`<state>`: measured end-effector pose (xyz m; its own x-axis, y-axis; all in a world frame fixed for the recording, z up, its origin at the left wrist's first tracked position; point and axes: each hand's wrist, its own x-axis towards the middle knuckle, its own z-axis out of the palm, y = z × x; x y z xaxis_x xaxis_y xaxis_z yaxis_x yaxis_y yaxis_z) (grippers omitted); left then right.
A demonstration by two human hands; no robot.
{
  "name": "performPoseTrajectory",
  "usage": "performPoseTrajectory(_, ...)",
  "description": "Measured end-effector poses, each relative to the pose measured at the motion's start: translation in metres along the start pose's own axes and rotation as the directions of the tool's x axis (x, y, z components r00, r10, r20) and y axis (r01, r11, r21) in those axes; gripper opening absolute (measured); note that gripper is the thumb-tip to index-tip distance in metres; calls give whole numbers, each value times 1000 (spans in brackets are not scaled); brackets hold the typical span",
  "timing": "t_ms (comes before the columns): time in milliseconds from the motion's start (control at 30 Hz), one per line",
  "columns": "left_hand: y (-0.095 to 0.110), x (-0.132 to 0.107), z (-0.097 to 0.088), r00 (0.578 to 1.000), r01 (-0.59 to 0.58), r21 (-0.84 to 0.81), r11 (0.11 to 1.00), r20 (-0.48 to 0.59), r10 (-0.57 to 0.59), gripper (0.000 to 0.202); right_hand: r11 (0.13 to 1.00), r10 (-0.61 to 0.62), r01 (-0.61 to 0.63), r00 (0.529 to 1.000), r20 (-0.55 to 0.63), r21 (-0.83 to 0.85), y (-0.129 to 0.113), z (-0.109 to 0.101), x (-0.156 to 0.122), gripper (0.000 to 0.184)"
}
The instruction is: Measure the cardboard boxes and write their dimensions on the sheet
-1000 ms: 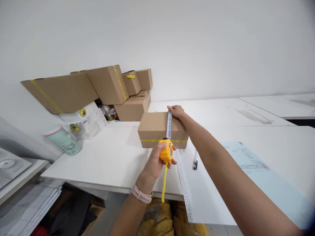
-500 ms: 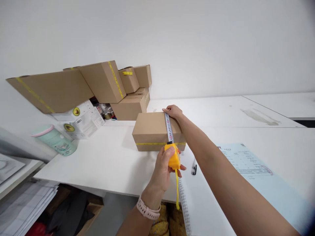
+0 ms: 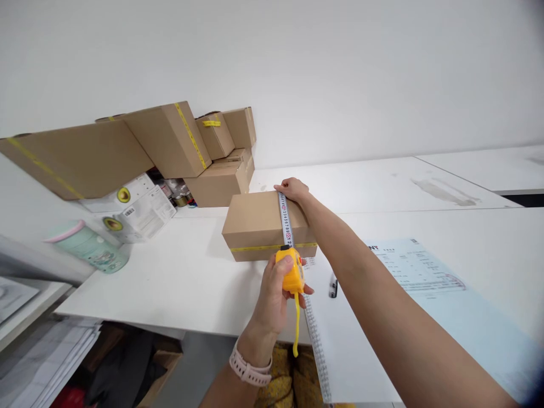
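My left hand (image 3: 274,289) is closed around a yellow tape measure (image 3: 291,272), thumb on top, just in front of a small cardboard box (image 3: 259,218). The printed metal blade (image 3: 285,218) runs out of the case across the top of the box to its far edge. There my right hand (image 3: 293,188) pinches the blade's end against the box. A yellow strap (image 3: 296,328) dangles from the case. Yellow tape circles the side of the box.
Stacked cartons (image 3: 170,141), white avocado-print boxes (image 3: 142,207) and a mint tumbler (image 3: 91,246) stand at left. A spiral notebook (image 3: 348,345) with a pen (image 3: 333,286) lies at front right, beside a blue printed sheet (image 3: 425,283).
The view has shifted slightly, so the box and hands appear a little further left. Both hands keep their hold and the blade stays stretched across the box.
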<state>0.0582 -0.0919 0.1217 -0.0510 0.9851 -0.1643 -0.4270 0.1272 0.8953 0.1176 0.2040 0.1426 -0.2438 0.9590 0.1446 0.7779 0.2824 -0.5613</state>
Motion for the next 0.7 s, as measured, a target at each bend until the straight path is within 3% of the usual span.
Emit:
performPoseTrajectory(133, 2, 2, 1, 1000, -5, -15, 1000, 10, 5, 55, 997, 0, 0, 1000, 7, 71, 2, -1, 3, 36)
performPoseTrajectory(233, 9, -1, -12, 998, -50, -17, 999, 34, 50, 54, 924, -31, 28, 1000, 2, 381, 9, -16, -1, 47)
performPoseTrajectory(300, 15, -6, -33, 987, -158, 3, 987, 7, 158, 54, 813, -30, 57, 998, -55, 579, 19, -31, -12, 57)
performPoseTrajectory(367, 21, -12, -61, 942, -320, 63, 945, -83, 325, 57, 749, 35, 54, 992, -121, 661, 35, -44, -35, 63)
performPoseTrajectory(433, 24, -13, -94, 859, -445, 171, 879, -197, 473, 60, 741, 144, -18, 981, -133, 671, 53, -50, -68, 66)
performPoseTrajectory(500, 25, -8, -125, 825, -449, 256, 856, -249, 508, 59, 776, 192, -115, 980, -59, 620, 71, -47, -105, 71)
performPoseTrajectory(600, 24, 7, -156, 881, -364, 254, 896, -220, 420, 53, 833, 108, -146, 989, 102, 534, 88, -35, -150, 80)
performPoseTrajectory(700, 29, 22, -166, 935, -287, 200, 937, -154, 319, 52, 835, -62, -38, 985, 163, 549, 85, -29, -169, 78)
